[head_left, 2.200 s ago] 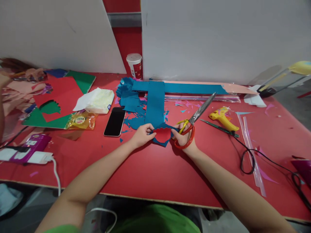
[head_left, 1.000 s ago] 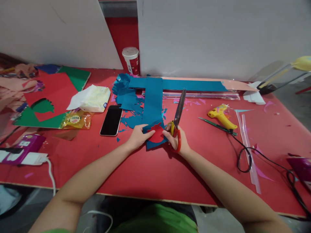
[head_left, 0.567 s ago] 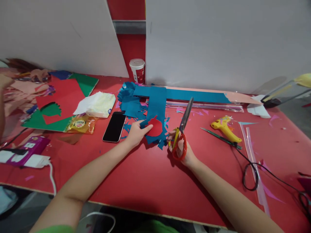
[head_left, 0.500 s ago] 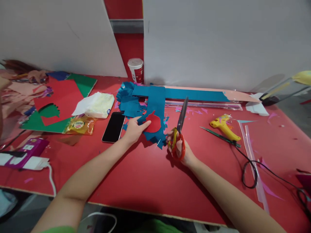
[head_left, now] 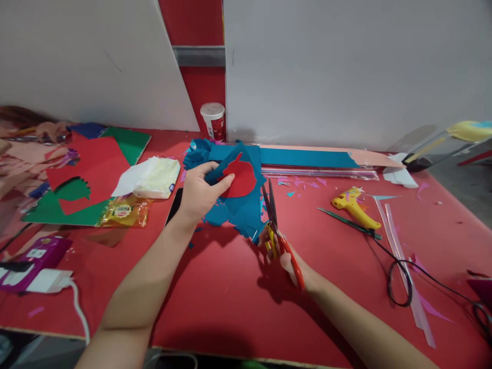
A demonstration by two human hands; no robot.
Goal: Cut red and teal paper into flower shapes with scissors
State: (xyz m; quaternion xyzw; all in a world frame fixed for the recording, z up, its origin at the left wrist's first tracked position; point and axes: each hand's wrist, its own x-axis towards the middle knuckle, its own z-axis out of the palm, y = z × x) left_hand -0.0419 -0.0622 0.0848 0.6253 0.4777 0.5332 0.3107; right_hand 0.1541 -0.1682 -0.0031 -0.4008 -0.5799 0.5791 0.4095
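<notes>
My left hand (head_left: pixel 200 193) pinches a red paper cut-out (head_left: pixel 242 180) together with blue paper (head_left: pixel 260 180) behind it, thumb on the red side. The cut-out is rounded, with a narrow tip at the top. To the right, my right hand (head_left: pixel 286 259) grips red-and-yellow-handled scissors (head_left: pixel 272 211). Their blades are parted and point up toward the blue paper's right edge; whether they touch it I cannot tell. Underneath lie more blue paper scraps (head_left: pixel 217 212). A phone (head_left: pixel 175 206) is partly hidden by my left hand.
A yellow glue gun (head_left: pixel 356 207) with a black cord lies at the right, near clear plastic strips (head_left: pixel 403 266). A lidded paper cup (head_left: pixel 213 122) stands at the back. Red paper (head_left: pixel 103 169), a tissue pack (head_left: pixel 157 178) and a purple-and-white device (head_left: pixel 36 264) sit at the left.
My left hand has raised the cut-out and blue paper off the table. The scissors have turned leftward, and their blades have spread apart.
</notes>
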